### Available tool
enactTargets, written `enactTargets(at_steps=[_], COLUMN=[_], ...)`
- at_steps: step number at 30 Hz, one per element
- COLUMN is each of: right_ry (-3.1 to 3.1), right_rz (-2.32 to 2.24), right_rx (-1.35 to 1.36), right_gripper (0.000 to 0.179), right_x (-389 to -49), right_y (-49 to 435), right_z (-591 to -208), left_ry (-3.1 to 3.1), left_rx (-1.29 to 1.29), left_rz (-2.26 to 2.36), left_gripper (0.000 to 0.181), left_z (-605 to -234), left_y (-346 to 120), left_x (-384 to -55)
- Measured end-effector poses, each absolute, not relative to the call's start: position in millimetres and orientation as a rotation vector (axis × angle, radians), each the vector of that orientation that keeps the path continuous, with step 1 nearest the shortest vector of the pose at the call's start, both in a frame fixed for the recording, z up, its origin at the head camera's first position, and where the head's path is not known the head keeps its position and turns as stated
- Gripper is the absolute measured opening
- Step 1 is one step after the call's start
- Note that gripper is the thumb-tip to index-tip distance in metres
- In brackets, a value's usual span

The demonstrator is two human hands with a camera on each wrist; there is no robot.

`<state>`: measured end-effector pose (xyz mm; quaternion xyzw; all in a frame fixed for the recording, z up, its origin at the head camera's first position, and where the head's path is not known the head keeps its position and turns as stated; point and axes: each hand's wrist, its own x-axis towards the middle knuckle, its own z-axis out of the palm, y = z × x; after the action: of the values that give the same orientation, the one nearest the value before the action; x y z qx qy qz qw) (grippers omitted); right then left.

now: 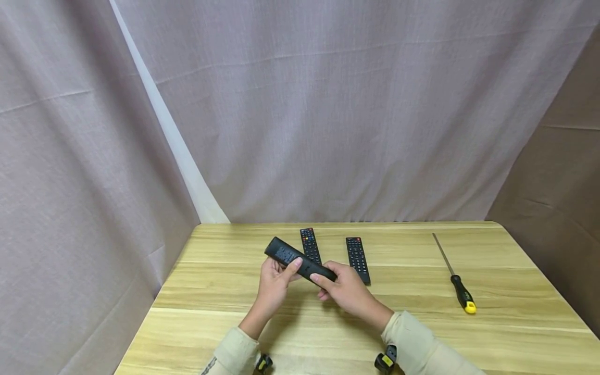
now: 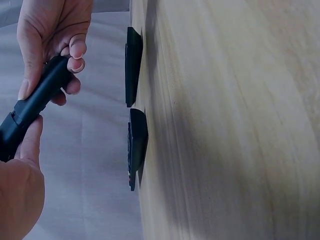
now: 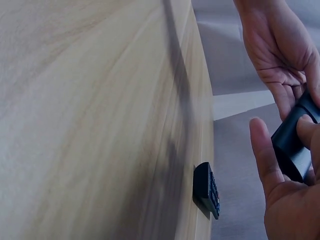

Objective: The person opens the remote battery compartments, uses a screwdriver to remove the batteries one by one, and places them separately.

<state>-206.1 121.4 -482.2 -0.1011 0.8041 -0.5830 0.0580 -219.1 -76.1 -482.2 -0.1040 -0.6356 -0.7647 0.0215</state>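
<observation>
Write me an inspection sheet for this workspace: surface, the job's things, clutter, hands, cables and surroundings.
Surface: pale wood-grain tabletop, flat
Job's things: long black plastic remote control, raised off the tabletop
Clutter: slim black rectangular remote with coloured buttons; slim black rectangular remote to its right; long metal screwdriver with black-and-yellow handle, farther right
Hands: bare left hand and bare right hand, both gripping the raised remote
Cables: nothing seen
Surroundings: greyish-mauve fabric curtains behind and on the left
</observation>
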Motion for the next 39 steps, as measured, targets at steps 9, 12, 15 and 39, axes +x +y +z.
enactTargets(at_steps=[9, 12, 15, 39], right_ry=[2.432, 2.435, 2.435, 2.44], right_rz=[-1.789, -1.79, -1.794, -1.817], right_rx=[-0.289, -0.295, -0.313, -0.298], right_gripper=[0.036, 0.039, 0.044, 0.036], right_x=[-206.1, -205.5, -204.8, -206.2], right_y=[119.8, 120.7, 121.6, 129.7], right_z=[-486.2, -486.3, -486.6, -487.6], left_ry=[-1.961, -1.968, -1.968, -1.949], left_rx=[-0.305, -0.295, -0.288, -0.18], left_rz=[-2.345, -2.335, -2.331, -2.32], left_gripper=[0.024, 0.024, 0.024, 0.026], left_z=[-483.1, -482.5, -482.2, -483.3], left_y=[-76.4, -77.3, -78.7, -98.9], left_x=[-217.7, -217.2, -217.3, -221.4])
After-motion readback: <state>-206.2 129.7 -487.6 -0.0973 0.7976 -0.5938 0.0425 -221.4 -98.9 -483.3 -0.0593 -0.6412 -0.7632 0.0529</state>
